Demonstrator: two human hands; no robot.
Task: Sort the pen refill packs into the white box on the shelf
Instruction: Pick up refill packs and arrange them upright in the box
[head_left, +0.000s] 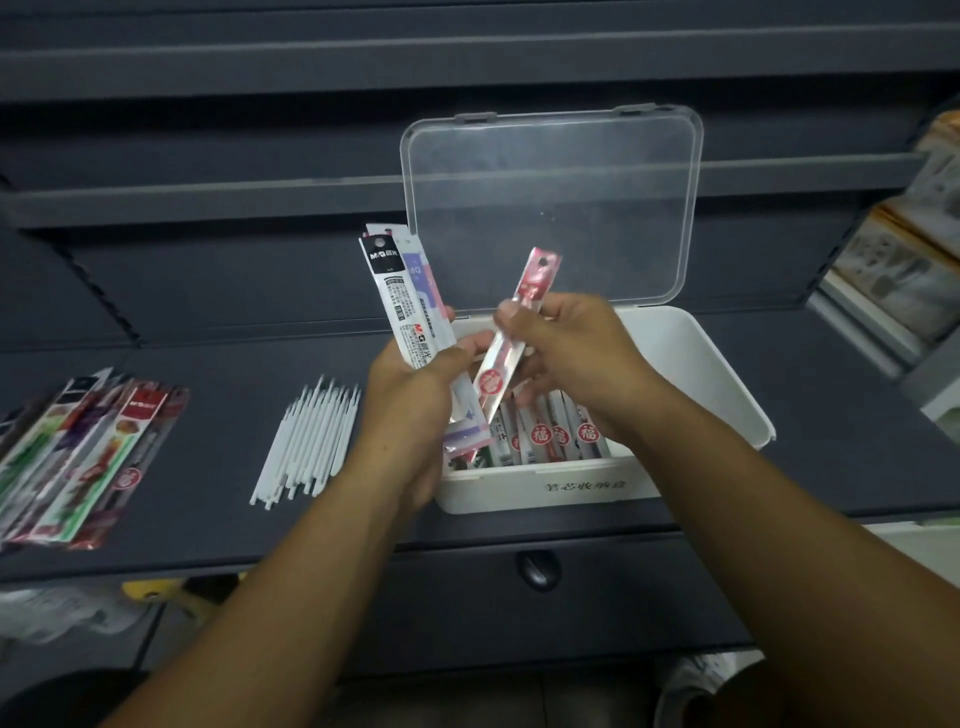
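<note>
Both hands are over the white box (698, 364), which sits on the dark shelf (218, 358) with its clear lid (550, 208) flipped up at the far side. The left hand (415, 400) grips a small bunch of packs (397, 304) fanned upright, thumb across the black-and-white one in front, with a purple one behind it. The right hand (576, 353) is pinching a red pack (496, 382) about mid-length, tilted, with its lower end pointing down into the box. A row of packs (550, 436) already sits in the box's near half. Left of the box there's a bunch of loose white refills (311, 441) lying on the shelf, and further left a spread pile of packs (88, 457) near the frame edge.
</note>
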